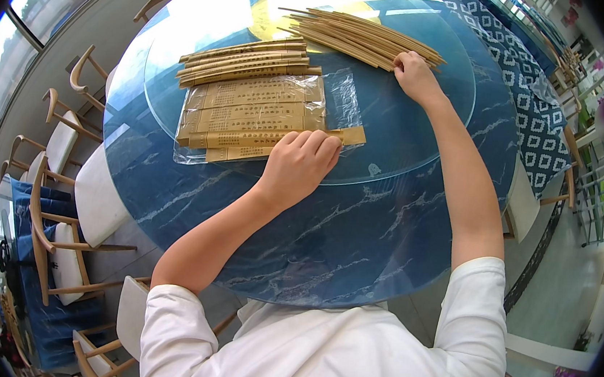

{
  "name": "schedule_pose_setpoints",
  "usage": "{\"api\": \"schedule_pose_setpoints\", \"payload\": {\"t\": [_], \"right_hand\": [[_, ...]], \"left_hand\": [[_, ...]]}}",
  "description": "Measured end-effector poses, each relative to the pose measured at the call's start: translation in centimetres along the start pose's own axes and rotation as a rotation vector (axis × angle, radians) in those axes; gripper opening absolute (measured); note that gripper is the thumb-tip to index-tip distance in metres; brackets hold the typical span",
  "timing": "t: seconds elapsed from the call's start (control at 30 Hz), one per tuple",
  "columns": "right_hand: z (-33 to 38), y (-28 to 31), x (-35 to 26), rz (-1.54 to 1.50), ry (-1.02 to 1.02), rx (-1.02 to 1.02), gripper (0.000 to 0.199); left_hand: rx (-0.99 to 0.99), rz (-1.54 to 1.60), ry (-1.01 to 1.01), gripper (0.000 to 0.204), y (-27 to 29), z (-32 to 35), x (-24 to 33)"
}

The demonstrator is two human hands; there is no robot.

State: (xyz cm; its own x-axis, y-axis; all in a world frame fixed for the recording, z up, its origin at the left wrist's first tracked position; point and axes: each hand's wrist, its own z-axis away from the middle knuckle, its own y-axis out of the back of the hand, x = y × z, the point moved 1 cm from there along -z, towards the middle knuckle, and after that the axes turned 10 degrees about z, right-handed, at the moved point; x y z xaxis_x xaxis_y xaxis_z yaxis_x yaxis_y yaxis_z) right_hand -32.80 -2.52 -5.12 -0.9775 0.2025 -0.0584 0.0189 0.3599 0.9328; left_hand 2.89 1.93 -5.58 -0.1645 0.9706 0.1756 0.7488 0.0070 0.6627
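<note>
My left hand (297,165) is closed with its fingers curled over a brown printed paper chopstick sleeve (238,139), pressed down at the near edge of a stack. Beneath it, more flat brown sleeves (252,101) lie on a clear plastic bag (344,94). Several thicker, rounded sleeves (245,61) lie side by side just beyond them. Farther right, my right hand (418,77) pinches at the near right end of a loose pile of wooden chopsticks (353,35). Its fingertips are partly hidden, so how many sticks it grips I cannot tell.
A round glass turntable (391,166) sits on the blue marbled table (296,253). Wooden chairs with white seats (65,142) stand to the left. A patterned blue cloth (540,131) covers a surface at the right.
</note>
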Motion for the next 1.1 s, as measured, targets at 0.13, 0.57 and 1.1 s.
{"api": "schedule_pose_setpoints", "payload": {"t": [0.13,0.57,1.1], "right_hand": [[0.3,0.6,0.3,-0.124,-0.077,0.071,0.017],[12.5,9.0,2.5,-1.335,-0.253,0.689,0.019],[13.5,10.3,-1.1,-1.449,-0.163,0.67,0.021]], "left_hand": [[-0.001,-0.008,0.001,0.015,-0.2,-0.1,0.0],[0.056,0.001,0.041,0.02,0.8,-0.3,-0.5],[0.042,-0.23,0.113,0.013,2.9,-0.8,-1.8]]}}
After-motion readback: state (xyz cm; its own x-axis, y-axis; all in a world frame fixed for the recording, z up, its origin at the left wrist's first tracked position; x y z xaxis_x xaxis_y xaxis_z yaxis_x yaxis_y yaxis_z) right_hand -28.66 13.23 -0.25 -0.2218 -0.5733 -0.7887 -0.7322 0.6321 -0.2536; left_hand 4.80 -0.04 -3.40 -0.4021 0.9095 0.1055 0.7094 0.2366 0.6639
